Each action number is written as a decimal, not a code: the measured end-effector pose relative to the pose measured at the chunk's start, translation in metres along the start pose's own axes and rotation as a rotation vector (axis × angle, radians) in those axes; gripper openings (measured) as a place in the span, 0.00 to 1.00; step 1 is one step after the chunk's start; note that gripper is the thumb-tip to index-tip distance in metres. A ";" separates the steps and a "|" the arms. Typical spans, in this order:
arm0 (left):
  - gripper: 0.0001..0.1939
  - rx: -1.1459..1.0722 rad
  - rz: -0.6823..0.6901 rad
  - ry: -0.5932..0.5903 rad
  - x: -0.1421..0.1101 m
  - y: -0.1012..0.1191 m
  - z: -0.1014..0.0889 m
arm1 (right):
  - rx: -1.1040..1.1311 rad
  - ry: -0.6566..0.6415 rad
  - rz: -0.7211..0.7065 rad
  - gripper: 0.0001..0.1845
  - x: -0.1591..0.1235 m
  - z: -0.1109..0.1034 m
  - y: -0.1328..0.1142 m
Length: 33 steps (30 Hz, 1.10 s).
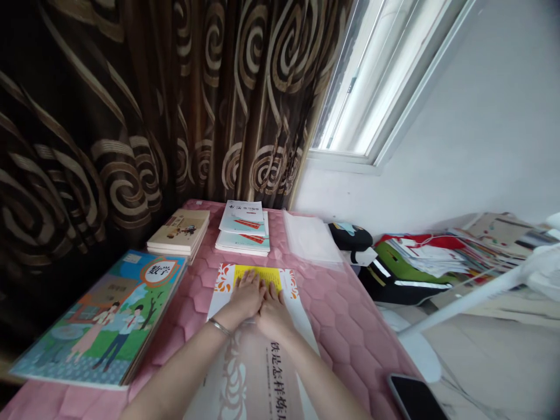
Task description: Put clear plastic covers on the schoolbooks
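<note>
A white book [219, 344] with orange and brown patterns and dark Chinese lettering lies spread flat on the pink quilted surface, its far end yellow. Both hands rest on it side by side, touching each other at the thumbs. My left hand [248, 296], with a metal bangle at the wrist, lies palm down with fingers stretched over the yellow panel [258, 272]. Beside it, my right hand [275, 309] is also flat, fingers pointing away from me. Clear plastic film seems to show along the book's right edge. My forearms cover part of the cover.
At left lies a stack of maths textbooks [109, 321]; behind it are tan books [179, 230]. White booklets [242, 230] sit at the far edge, near translucent sheets [312, 239]. A phone [415, 396] lies front right. Beyond stand a white lamp [472, 297] and a green-and-black bag [402, 271].
</note>
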<state>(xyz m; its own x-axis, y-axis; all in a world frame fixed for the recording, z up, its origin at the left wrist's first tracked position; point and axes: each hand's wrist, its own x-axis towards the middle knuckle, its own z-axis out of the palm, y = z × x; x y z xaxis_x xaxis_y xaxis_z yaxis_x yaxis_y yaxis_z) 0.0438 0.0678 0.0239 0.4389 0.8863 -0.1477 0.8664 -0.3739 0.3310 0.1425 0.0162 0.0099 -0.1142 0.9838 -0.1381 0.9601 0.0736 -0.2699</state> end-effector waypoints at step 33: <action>0.33 0.152 -0.186 0.104 0.014 -0.044 0.008 | -0.050 0.042 0.243 0.39 0.041 -0.015 0.066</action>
<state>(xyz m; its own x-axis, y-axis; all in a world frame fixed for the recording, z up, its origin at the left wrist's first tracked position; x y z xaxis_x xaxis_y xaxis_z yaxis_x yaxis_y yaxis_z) 0.0138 0.0944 0.0001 0.2491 0.9639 -0.0938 0.9591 -0.2320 0.1622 0.2046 0.0637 0.0006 0.1312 0.9794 -0.1532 0.9697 -0.1589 -0.1857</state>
